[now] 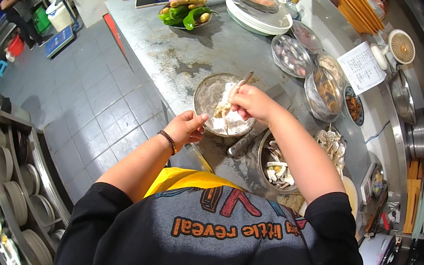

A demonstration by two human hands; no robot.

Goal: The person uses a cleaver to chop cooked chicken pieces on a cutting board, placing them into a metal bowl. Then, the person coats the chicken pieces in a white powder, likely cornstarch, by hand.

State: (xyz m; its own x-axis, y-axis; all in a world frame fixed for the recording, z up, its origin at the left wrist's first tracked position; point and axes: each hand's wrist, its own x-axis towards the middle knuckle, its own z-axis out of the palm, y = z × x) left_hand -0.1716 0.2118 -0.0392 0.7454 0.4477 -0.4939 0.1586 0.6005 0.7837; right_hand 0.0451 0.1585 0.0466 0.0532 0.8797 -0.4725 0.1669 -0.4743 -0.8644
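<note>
A metal bowl [205,88] with white flour-like powder [224,124] rests near the counter's left edge. My left hand [188,127], with a beaded bracelet at the wrist, grips the bowl's near left rim between thumb and fingers. Over the powder, my right hand [252,104] pinches pale, coated strips [238,85] that look like mushroom; one brownish end sticks up past the fingers. Under my right forearm is a second metal bowl [260,158] of cut mushroom pieces [279,169]. Oyster mushrooms [331,145] lie right of that forearm, partly hidden.
A cleaver's metal handle [240,144] points toward me beside the bowl. Along the right stand several film-covered dishes [292,56]. Farther back sits a plate of green peppers [194,16] with a phone [151,1] behind. Plate shelves [17,202] stand across the tiled floor [89,109] at left.
</note>
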